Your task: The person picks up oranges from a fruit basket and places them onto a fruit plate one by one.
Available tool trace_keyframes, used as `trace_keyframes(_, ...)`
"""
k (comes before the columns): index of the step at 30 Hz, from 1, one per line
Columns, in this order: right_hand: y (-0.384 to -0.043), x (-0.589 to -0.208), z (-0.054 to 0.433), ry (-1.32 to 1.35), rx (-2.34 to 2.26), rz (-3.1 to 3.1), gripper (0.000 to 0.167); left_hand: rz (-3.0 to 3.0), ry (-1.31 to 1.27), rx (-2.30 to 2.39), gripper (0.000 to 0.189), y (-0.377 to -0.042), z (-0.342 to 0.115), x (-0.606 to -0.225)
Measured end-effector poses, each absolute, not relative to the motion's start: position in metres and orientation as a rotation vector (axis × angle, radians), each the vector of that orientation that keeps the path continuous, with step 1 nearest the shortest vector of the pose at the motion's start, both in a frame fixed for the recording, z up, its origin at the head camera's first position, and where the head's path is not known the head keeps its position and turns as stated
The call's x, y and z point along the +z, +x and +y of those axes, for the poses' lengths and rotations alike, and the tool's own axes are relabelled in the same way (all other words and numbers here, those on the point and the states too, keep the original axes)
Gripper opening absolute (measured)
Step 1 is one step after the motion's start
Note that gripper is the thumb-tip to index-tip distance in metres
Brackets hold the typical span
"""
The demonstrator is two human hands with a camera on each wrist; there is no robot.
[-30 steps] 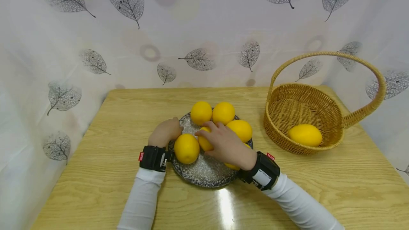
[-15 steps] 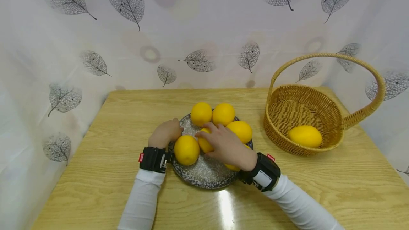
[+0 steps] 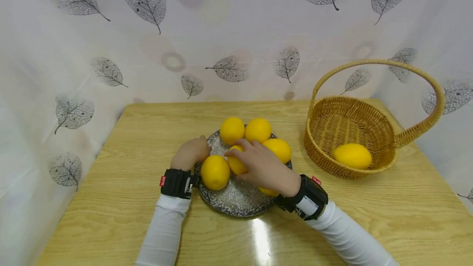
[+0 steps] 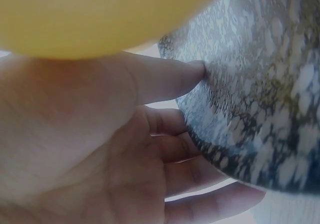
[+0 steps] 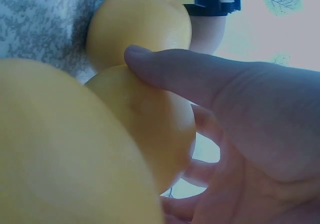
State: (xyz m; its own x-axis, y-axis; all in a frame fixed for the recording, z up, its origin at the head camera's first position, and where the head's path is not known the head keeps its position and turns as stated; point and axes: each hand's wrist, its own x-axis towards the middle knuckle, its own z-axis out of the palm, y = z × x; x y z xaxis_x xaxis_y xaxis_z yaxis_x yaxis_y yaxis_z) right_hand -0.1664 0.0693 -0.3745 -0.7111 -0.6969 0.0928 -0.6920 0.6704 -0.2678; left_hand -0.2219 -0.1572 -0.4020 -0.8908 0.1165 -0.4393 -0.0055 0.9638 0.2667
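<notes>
My left hand [image 3: 189,153] grips the left rim of a speckled grey plate [image 3: 242,202]. In the left wrist view its thumb lies on the plate's upper face, with the fingers under the edge. My right hand [image 3: 267,166] is over the plate, thumb and fingers curled round a yellow lemon [image 5: 150,119]. Another lemon [image 3: 215,172] sits left of the held one, beside my left wrist. Two lemons, one of them a lemon [image 3: 232,131] at the back left, lie at the far rim. A lemon [image 3: 278,150] rests at the right, and one more is mostly hidden under my right hand.
To the right of the plate stands a wicker basket [image 3: 314,151] with a tall arched handle [image 3: 380,62]. One lemon [image 3: 352,156] lies inside it. The wooden table [image 3: 129,155] meets a leaf-patterned curtain [image 3: 244,24] at the back.
My right wrist has shifted very slightly right while its fingers stay round the lemon. The left hand, plate and basket look the same.
</notes>
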Motion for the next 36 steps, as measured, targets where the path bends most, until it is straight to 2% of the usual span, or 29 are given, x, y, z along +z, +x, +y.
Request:
trace_keyframes(14,-0.161,-0.360,0.072,-1.162,-0.509,2.823,0.063,2.639,0.083,0.350,0.059,-0.223,-0.156,-0.401)
trace_keyframes(36,-0.136,-0.352,0.072,-1.396,-0.253,2.702,0.053,2.650,0.105,0.365,0.058,-0.222,-0.158,-0.402)
